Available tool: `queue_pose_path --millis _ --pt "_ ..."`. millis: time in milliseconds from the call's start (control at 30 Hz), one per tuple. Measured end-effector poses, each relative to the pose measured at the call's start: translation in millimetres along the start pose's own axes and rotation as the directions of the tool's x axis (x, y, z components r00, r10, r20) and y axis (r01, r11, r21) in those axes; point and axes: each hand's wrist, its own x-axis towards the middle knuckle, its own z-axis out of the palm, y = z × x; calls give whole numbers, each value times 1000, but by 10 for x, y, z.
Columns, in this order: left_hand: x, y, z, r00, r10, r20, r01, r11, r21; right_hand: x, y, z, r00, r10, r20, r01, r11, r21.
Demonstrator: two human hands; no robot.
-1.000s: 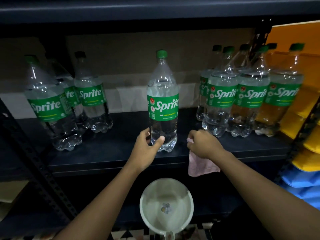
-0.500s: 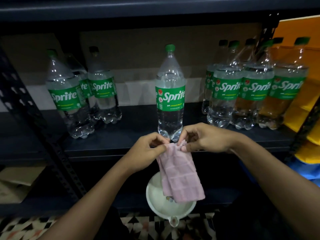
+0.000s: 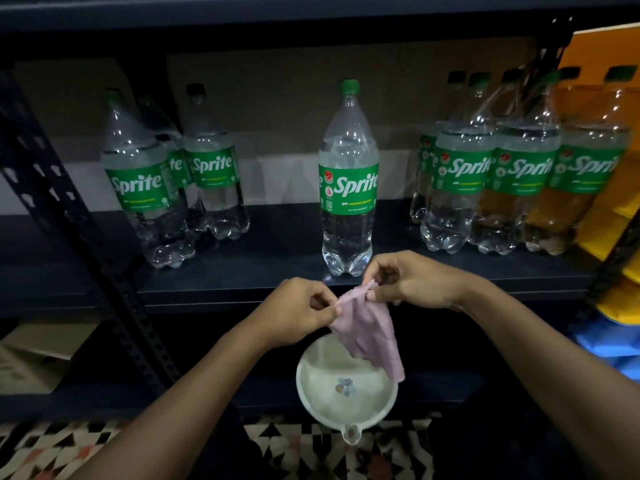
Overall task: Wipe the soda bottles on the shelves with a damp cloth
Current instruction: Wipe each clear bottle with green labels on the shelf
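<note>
Item: pink cloth [image 3: 367, 332], pinched at its top edge by my left hand [image 3: 298, 311] and right hand [image 3: 410, 280], hanging over a white bowl [image 3: 313, 393]. Item: lone Sprite bottle [image 3: 348, 188], upright at the front of the dark shelf [image 3: 277, 268], just behind my hands. More Sprite bottles grouped left [image 3: 145, 188] and right [image 3: 460, 178].

Shelved upright Sprite bottles [image 3: 348, 188]; pink cloth [image 3: 367, 327], perhaps damp

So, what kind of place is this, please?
Probably a shop storeroom or stock area: a dark metal shelf rack with slotted uprights, many identical Sprite bottles standing in groups on it, and stacked yellow packs at the right edge.
</note>
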Motion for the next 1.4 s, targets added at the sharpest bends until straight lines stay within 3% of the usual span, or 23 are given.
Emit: queue_pose_path --millis 133,267,333,400,500,600,700,833,967,1100,1267,1400 --pt "55 89 11 999 15 -41 -10 995 101 -10 63 68 997 -42 -58 14 910 -414" --pt "109 116 -52 999 -35 -29 37 995 91 43 152 254 997 -70 21 70 827 -558" --pt "113 109 -98 998 -59 13 57 992 115 88 231 272 998 -59 -21 36 824 -566" --pt "119 84 -125 996 -85 32 81 992 98 121 292 265 991 -57 -118 -14 849 -529" --pt "120 63 -124 986 -166 1 164 974 -155 104 283 378 963 -112 -245 3 913 -408" --pt "99 77 -73 954 -296 39 283 853 -439 34 257 548 901 -136 -411 25 964 -266" --pt "75 70 -8 930 -360 76 341 768 -542 16 256 721 855 -158 -494 79 981 -177" --pt "43 105 46 925 -372 80 350 750 -562 34 270 956 937 20 -349 17 995 102" --pt "57 121 24 906 -398 143 399 691 -602 63 251 994 937 179 -301 -71 938 339" --pt "39 80 0 896 -416 154 420 685 -595 96 248 950 926 224 -303 -102 923 371" --pt "-25 -155 -161 905 -419 -75 361 850 -384 72 347 664 830 313 -462 -162 927 338" --pt "-79 -267 -332 901 -420 -109 365 868 -336 -23 389 429 820 299 -488 -150 935 322"
